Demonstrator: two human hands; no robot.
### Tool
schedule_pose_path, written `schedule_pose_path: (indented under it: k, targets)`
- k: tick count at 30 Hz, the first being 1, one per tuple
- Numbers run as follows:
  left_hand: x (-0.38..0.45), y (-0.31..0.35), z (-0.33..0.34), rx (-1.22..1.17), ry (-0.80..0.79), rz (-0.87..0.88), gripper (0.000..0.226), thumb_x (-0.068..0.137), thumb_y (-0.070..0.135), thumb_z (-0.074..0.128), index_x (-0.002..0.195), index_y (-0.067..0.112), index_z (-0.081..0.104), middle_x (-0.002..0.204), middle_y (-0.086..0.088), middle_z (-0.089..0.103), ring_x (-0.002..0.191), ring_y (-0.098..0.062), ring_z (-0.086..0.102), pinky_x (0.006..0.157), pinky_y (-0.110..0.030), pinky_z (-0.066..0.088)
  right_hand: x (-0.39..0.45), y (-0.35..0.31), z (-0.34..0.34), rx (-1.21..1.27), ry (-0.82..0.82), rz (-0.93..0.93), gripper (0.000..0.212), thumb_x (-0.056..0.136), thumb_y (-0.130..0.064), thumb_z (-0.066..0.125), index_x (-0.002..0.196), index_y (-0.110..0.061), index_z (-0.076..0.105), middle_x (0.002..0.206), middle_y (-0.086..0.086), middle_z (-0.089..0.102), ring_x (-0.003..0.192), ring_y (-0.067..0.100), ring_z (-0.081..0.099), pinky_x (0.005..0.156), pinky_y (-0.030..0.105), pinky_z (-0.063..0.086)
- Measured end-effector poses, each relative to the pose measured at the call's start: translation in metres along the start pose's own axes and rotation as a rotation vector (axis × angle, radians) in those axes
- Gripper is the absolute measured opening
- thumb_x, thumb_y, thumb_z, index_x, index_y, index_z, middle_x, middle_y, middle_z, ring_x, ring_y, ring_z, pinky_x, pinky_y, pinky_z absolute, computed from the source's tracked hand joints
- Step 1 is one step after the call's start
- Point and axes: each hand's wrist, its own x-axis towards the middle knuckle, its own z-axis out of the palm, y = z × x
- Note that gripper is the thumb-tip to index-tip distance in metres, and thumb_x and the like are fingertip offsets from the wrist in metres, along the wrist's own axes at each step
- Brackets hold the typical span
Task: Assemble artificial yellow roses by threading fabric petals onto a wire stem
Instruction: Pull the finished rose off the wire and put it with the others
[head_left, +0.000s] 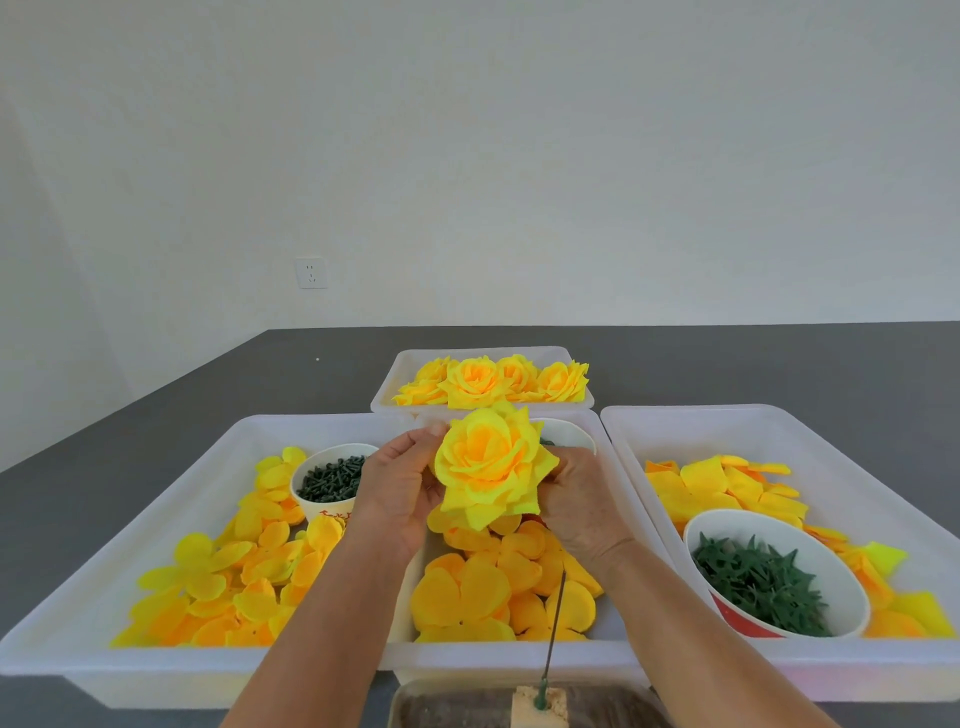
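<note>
wire stem (556, 618) top hidden behind right hand (582, 509), bowl lettering unreadable

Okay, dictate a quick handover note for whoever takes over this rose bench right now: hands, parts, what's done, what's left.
Left hand and right hand both hold one assembled yellow rose above the middle tray.
Wire stem stands upright in the foam block, bare where it shows.
Finished roses sit in the far tray.
Loose petals fill the near trays; green calyx pieces are in the right bowl.
Left: set this rose aside and thread the next.
</note>
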Motion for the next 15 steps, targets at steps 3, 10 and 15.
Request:
schedule_pose_path:
  k: [3, 10, 15]
  targets:
    - [-0.002, 0.001, 0.0, -0.005, -0.028, -0.014, 0.022, 0.089, 0.019, 0.058, 0.101, 0.003, 0.068, 0.086, -0.011, 0.069, 0.078, -0.022, 0.063, 0.072, -0.036, 0.052, 0.001, 0.003, -0.001, 0.061, 0.021, 0.037, 0.008, 0.081, 0.011, 0.061, 0.083, 0.018, 0.065, 0.086, 0.035, 0.064, 0.087, 0.051, 0.056, 0.081, 0.056, 0.049]
    - [-0.006, 0.004, 0.005, -0.017, -0.019, -0.06, 0.04, 0.09, 0.022, 0.056, 0.119, -0.006, 0.057, 0.105, -0.024, 0.058, 0.091, -0.034, 0.052, 0.073, -0.042, 0.048, 0.004, 0.002, -0.003, 0.085, 0.064, 0.087, 0.02, 0.068, 0.012, 0.073, 0.069, -0.008, 0.075, 0.075, 0.013, 0.072, 0.075, 0.024, 0.065, 0.073, 0.047, 0.056]
    - [-0.003, 0.001, 0.002, -0.011, -0.027, -0.081, 0.03, 0.093, 0.022, 0.053, 0.111, -0.001, 0.061, 0.1, -0.019, 0.053, 0.082, -0.029, 0.052, 0.06, -0.03, 0.051, 0.01, 0.005, 0.001, 0.054, 0.124, 0.166, 0.021, 0.072, 0.0, 0.076, 0.061, -0.017, 0.073, 0.068, 0.008, 0.071, 0.068, 0.02, 0.059, 0.069, 0.04, 0.053]
